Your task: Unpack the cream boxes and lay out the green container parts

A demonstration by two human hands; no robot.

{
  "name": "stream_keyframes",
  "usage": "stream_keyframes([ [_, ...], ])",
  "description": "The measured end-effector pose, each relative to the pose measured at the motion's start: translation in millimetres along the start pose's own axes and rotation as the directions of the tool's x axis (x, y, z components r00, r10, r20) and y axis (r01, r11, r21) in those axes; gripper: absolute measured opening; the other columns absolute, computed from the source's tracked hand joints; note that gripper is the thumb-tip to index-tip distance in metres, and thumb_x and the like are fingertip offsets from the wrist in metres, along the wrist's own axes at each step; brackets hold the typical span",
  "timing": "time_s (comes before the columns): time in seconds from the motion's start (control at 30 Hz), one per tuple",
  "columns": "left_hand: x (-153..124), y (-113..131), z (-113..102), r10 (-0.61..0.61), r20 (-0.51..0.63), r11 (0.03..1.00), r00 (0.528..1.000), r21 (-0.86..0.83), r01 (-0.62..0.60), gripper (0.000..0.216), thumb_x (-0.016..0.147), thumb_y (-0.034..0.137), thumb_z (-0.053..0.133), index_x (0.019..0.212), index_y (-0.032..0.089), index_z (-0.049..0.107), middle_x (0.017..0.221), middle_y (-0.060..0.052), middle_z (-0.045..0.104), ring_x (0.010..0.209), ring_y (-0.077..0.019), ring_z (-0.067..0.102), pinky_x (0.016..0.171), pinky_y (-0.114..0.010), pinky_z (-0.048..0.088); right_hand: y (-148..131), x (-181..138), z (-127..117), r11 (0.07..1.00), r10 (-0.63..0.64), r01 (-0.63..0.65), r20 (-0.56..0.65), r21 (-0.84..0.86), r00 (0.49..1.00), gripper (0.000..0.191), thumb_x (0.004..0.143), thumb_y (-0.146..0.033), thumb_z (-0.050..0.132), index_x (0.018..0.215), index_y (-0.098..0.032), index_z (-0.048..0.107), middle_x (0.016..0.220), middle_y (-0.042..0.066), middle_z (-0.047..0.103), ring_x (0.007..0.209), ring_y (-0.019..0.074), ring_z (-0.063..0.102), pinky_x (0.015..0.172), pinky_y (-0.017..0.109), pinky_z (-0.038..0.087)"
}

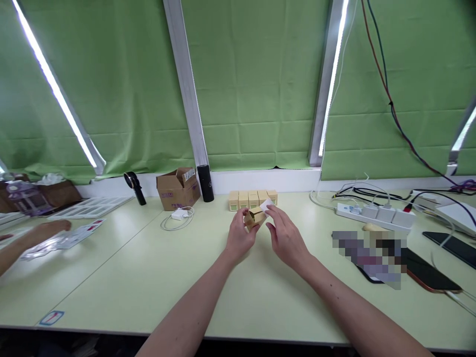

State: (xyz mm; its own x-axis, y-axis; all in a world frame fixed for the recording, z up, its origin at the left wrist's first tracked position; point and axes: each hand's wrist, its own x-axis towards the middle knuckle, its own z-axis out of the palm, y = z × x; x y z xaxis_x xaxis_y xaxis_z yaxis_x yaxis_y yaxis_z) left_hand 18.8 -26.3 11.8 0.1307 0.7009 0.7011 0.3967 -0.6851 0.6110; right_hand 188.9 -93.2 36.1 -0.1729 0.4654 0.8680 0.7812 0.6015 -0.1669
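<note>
gaping open, a small tan cardboard box (259,216) sits gripped in the curled left hand (241,235) over the smooth, pale table (167,277). the right hand (288,238) slants in, fingers bent, by a thin white slip (265,204); whether it grips is unclear. beyond, squarish tan cartons (253,200) stand in a row.

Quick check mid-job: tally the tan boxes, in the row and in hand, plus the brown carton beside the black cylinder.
Tan boxes visible in the row: 5
Open tan box in the left hand: 1
Brown carton: 1
Total: 7
</note>
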Motion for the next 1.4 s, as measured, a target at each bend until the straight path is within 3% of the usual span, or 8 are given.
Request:
stream_keyframes([
  [0.43, -0.8, 0.7, 0.1, 0.043, -0.001, 0.996, 0.999, -0.075, -0.043, 0.052, 0.088, 0.025, 0.071, 0.13, 0.028, 0.041, 0.124, -0.007, 0.057, 0.114, -0.0225, 0.062, 0.089, -0.04, 0.064, 11.5, 0.6, 2.7, 0.959, 0.242, -0.238, -0.005, 0.156, 0.97, 0.04, 0.108, -0.033, 0.031, 0.145, -0.023, 0.041, 0.136, 0.018, 0.059, 0.128, 0.031, 0.059, 0.103, 0.057, 0.055],
  [0.67, -0.9, -1.7, -0.2, 0.143, 0.026, 0.988, 0.989, 0.045, -0.144, 0.044, 0.09, 0.021, 0.066, 0.13, 0.027, 0.048, 0.123, -0.008, 0.062, 0.109, -0.0232, 0.064, 0.09, -0.043, 0.061, 14.2, 1.8, 2.5, 0.974, 0.174, -0.164, -0.052, 0.157, 0.983, 0.045, 0.108, -0.031, 0.031, 0.152, -0.024, 0.032, 0.146, 0.018, 0.052, 0.138, 0.0302, 0.051, 0.112, 0.057, 0.049],
  [0.97, -0.5, 0.2, -1.9, 0.151, 0.034, 0.986, 0.988, 0.063, -0.153, 0.058, 0.091, 0.022, 0.067, 0.144, 0.03, 0.044, 0.126, -0.008, 0.064, 0.111, -0.0232, 0.064, 0.094, -0.045, 0.06, 18.0, 0.7, 3.6, 0.975, 0.169, -0.162, -0.036, 0.15, 0.985, 0.045, 0.107, -0.029, 0.032, 0.153, -0.023, 0.032, 0.143, 0.017, 0.054, 0.136, 0.0297, 0.053, 0.11, 0.056, 0.051],
  [1.1, -0.5, 1.3, -2.0, 0.127, 0.065, 0.991, 0.99, 0.041, -0.13, 0.067, 0.093, 0.023, 0.066, 0.153, 0.032, 0.039, 0.122, -0.008, 0.065, 0.108, -0.0233, 0.064, 0.095, -0.047, 0.06, 14.6, 2.2, 0.9, 0.977, 0.183, -0.179, -0.028, 0.118, 0.983, 0.044, 0.107, -0.027, 0.032, 0.15, -0.023, 0.037, 0.14, 0.017, 0.057, 0.133, 0.03, 0.055, 0.106, 0.056, 0.054],
  [1.4, -0.1, 0.8, -0.7, 0.063, 0.071, 0.998, 0.995, -0.032, -0.061, 0.072, 0.09, 0.022, 0.068, 0.155, 0.032, 0.038, 0.142, -0.01, 0.059, 0.125, -0.0265, 0.06, 0.097, -0.046, 0.061, 9.7, 4.3, -2.1, 0.996, 0.081, -0.082, 0.014, 0.029, 0.997, 0.042, 0.104, -0.017, 0.034, 0.142, -0.023, 0.051, 0.133, 0.012, 0.066, 0.137, 0.0274, 0.053, 0.106, 0.051, 0.055],
])
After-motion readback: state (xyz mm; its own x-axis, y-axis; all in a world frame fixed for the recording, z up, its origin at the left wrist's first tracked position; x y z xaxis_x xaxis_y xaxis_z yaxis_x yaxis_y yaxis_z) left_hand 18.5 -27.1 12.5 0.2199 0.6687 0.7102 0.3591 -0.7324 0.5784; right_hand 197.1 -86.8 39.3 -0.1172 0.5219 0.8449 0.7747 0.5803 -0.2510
